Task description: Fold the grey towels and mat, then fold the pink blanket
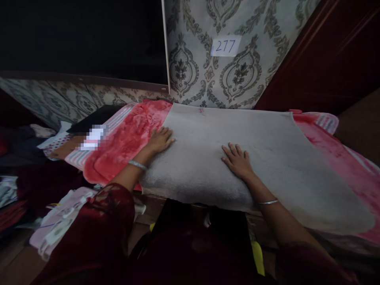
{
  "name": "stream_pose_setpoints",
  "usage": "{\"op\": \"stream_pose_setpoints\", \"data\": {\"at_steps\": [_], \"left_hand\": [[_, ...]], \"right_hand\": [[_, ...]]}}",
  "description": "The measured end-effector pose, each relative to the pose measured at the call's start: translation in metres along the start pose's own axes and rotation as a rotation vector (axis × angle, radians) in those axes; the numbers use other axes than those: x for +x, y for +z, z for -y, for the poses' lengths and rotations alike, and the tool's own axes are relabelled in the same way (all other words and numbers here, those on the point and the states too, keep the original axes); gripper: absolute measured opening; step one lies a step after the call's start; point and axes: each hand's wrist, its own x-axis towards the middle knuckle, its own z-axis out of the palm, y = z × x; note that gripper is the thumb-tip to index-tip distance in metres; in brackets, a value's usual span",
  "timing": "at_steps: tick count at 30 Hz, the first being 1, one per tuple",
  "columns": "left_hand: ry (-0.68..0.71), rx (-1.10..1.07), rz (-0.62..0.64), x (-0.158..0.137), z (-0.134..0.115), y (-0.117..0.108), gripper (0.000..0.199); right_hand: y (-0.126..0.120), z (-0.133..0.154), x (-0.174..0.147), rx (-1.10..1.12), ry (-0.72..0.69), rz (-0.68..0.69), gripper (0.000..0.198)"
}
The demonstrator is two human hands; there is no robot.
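Cloth (202, 170), grey, is lying spread over red blanket (117, 146) | left hand (160, 139) is resting palm-down at cloth's left edge, fingers extended, unclenched | right hand (239, 161) is resting palm-down near cloth's middle, fingers spread, unclenched | paper marked 277 (226, 46) is showing on patterned wall (209, 74)

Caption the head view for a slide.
Grey fabric sheet over a red plush blanket, left hand at the sheet's edge, right hand on top.

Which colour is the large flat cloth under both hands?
The large flat cloth is grey, seen in the head view.
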Motion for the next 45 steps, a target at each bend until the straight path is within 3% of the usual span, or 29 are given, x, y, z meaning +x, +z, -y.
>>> {"op": "stream_pose_setpoints", "data": {"at_steps": [3,7,10,12,15,18,20,22,26,28,30,35,40,45], "left_hand": [[0.017,-0.028,-0.016,-0.049,-0.007,0.012,0.067],[-0.079,-0.054,-0.104,-0.106,-0.014,0.033,0.064],[-0.094,-0.04,-0.129,-0.127,-0.019,0.046,0.061],[-0.102,-0.028,-0.154,-0.131,-0.021,0.051,0.059],[-0.107,-0.025,-0.196,-0.129,-0.021,0.054,0.058],[-0.108,-0.019,-0.2,-0.128,-0.02,0.054,0.058],[-0.11,-0.02,-0.199,-0.128,-0.019,0.054,0.058],[-0.111,-0.028,-0.216,-0.129,-0.019,0.055,0.058],[-0.114,-0.045,-0.257,-0.13,-0.02,0.057,0.058],[-0.123,-0.032,-0.251,-0.13,-0.021,0.057,0.058],[-0.132,-0.007,-0.238,-0.131,-0.021,0.057,0.059],[-0.134,0.01,-0.244,-0.131,-0.02,0.057,0.058],[-0.13,-0.011,-0.273,-0.127,-0.016,0.062,0.057],[-0.108,-0.007,-0.286,-0.125,-0.011,0.064,0.057]], "right_hand": [[-0.011,0.031,-0.003,0.051,-0.109,-0.009,0.064],[-0.029,0.117,-0.014,0.17,-0.52,0.056,0.061],[-0.029,0.17,-0.014,0.238,-0.795,0.127,0.061],[-0.024,0.179,0.001,0.232,-0.885,0.176,0.061],[-0.019,0.152,0.044,0.158,-0.807,0.187,0.059],[-0.026,0.116,0.083,0.07,-0.48,0.159,0.058],[-0.032,0.112,0.093,0.034,-0.327,0.133,0.06],[-0.033,0.128,0.089,0.037,-0.371,0.112,0.06],[-0.021,0.183,0.075,0.128,-0.744,0.131,0.061],[-0.016,0.199,0.081,0.147,-0.824,0.151,0.061],[-0.016,0.202,0.099,0.136,-0.776,0.152,0.059],[-0.026,0.191,0.138,0.112,-0.453,0.152,0.06],[-0.022,0.163,0.114,0.107,-0.337,0.092,0.064],[-0.019,0.088,0.088,0.063,-0.268,0.085,0.06]]}}
